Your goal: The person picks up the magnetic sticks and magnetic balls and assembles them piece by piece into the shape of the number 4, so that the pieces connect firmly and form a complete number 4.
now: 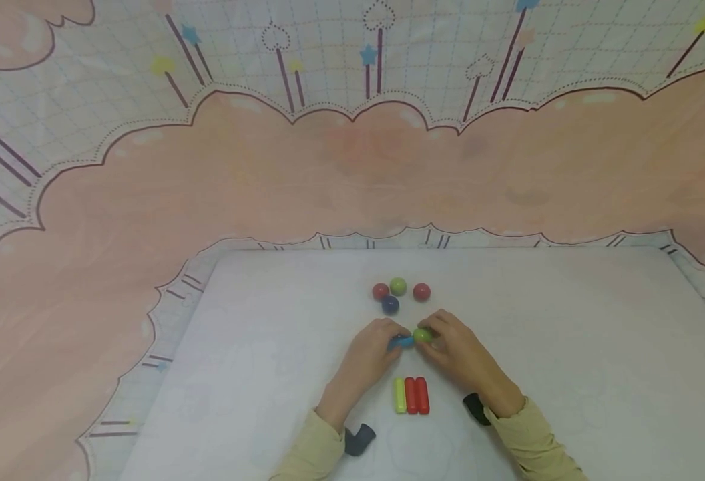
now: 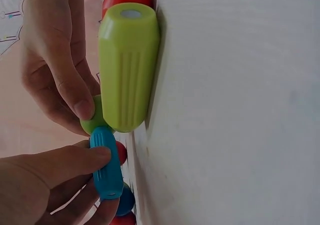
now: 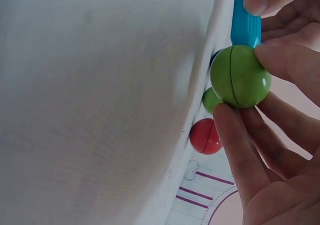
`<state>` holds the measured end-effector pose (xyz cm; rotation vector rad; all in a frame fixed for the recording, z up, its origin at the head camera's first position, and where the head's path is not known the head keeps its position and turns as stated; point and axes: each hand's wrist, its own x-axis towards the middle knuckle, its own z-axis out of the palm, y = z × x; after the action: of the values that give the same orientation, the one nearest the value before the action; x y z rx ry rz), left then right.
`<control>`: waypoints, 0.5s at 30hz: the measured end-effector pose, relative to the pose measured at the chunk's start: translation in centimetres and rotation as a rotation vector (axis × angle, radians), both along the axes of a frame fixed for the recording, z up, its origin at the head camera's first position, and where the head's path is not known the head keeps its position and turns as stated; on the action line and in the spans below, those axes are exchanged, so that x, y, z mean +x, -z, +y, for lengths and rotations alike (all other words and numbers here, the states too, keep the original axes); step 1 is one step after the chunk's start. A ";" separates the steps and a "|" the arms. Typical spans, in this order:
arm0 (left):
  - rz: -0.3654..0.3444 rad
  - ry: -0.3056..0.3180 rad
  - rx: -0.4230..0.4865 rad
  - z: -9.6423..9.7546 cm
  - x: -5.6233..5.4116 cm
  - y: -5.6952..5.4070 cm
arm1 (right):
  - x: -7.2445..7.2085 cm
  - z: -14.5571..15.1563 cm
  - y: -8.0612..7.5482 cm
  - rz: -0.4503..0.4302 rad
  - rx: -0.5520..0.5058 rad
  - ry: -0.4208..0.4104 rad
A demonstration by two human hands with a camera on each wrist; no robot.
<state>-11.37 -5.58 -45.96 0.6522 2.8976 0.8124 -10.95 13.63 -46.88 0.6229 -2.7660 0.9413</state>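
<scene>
My left hand point(image 1: 376, 349) pinches a blue magnetic rod point(image 2: 106, 170) between thumb and fingers. Across from it, my right hand point(image 1: 454, 347) grips a green ball point(image 3: 241, 76) with thumb and fingertips. One end of the rod meets the ball's surface, as the right wrist view shows. Nearer the body, a yellow-green rod point(image 1: 400, 395) and two red rods point(image 1: 417, 395) lie side by side. The yellow-green rod has a round metal disc in its end, seen large in the left wrist view.
Beyond the hands sit a second green ball point(image 1: 398, 286), a dark blue ball point(image 1: 390, 305) and two red balls, one at left point(image 1: 380, 291) and one at right point(image 1: 421, 292). All rest on a white table point(image 1: 268, 374). A patterned cloth point(image 1: 352, 174) hangs behind it.
</scene>
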 end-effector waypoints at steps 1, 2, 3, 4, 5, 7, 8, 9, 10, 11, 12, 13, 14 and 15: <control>-0.003 0.000 -0.002 0.0 0.0 0.0 | 0.0 0.0 0.0 -0.002 0.001 0.002; -0.006 0.001 -0.004 0.1 0.0 0.0 | 0.1 0.0 0.1 -0.005 0.002 0.005; -0.010 0.000 -0.005 0.1 0.0 0.0 | 0.1 0.0 0.1 -0.009 0.003 0.008; -0.016 0.000 -0.006 0.1 0.0 0.0 | 0.1 0.1 0.2 -0.013 0.002 0.011; -0.020 0.000 -0.006 0.1 0.0 -0.1 | 0.1 0.1 0.2 -0.018 0.001 0.013; -0.029 -0.001 -0.006 0.1 0.0 -0.1 | 0.2 0.2 0.3 -0.028 -0.002 0.015; -0.033 -0.001 -0.004 0.1 0.0 -0.2 | 0.2 0.2 0.3 -0.033 -0.005 0.016; -0.036 0.000 -0.002 0.1 0.1 -0.2 | 0.2 0.2 0.4 -0.037 -0.006 0.017; -0.039 0.001 -0.001 0.1 0.1 -0.2 | 0.2 0.3 0.4 -0.041 -0.010 0.017; -0.042 0.002 0.000 0.1 0.1 -0.2 | 0.2 0.3 0.4 -0.047 -0.014 0.018; -0.046 0.002 0.002 0.1 0.1 -0.2 | 0.3 0.3 0.4 -0.051 -0.017 0.019; -0.048 0.003 0.004 0.1 0.1 -0.2 | 0.3 0.3 0.4 -0.057 -0.019 0.020; -0.048 0.005 0.003 0.1 0.2 -0.2 | 0.4 0.3 0.3 -0.061 -0.021 0.020; -0.048 0.007 0.002 0.1 0.2 -0.2 | 0.4 0.3 0.3 -0.067 -0.022 0.020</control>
<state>-11.21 -5.49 -45.76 0.6334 2.8510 0.8187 -10.56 13.96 -47.19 0.5688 -2.8110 1.0047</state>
